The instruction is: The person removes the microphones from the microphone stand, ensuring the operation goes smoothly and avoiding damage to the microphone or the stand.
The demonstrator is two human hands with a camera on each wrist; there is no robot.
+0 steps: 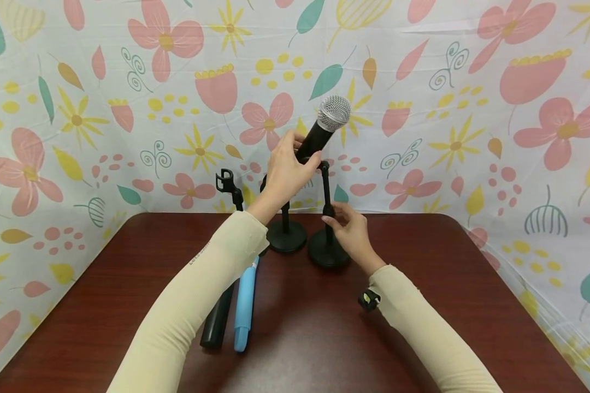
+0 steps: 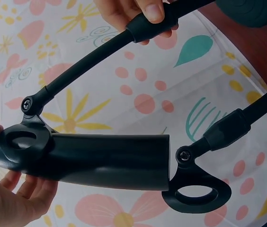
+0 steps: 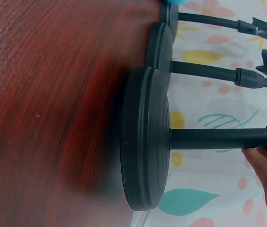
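Note:
My left hand (image 1: 289, 169) holds a black microphone (image 1: 314, 137) with a silver mesh head, tilted up to the right. In the left wrist view its black handle (image 2: 110, 161) runs through the clip (image 2: 17, 144) of the rightmost desk stand, and the fingers curl round the handle by that clip. My right hand (image 1: 352, 232) pinches the collar of this black microphone stand (image 1: 328, 188) between thumb and fingers. The stand's round base (image 3: 145, 142) rests upright on the table in the right wrist view.
Left of the held stand is a second stand (image 1: 286, 240), its clip holding nothing. A third stand's clip (image 1: 224, 181) rises farther left. A black rod-like handle (image 1: 217, 322) and a light blue one (image 1: 244, 311) lie on the brown table (image 1: 324, 338), partly under the left sleeve. Flowered cloth (image 1: 423, 180) hangs behind.

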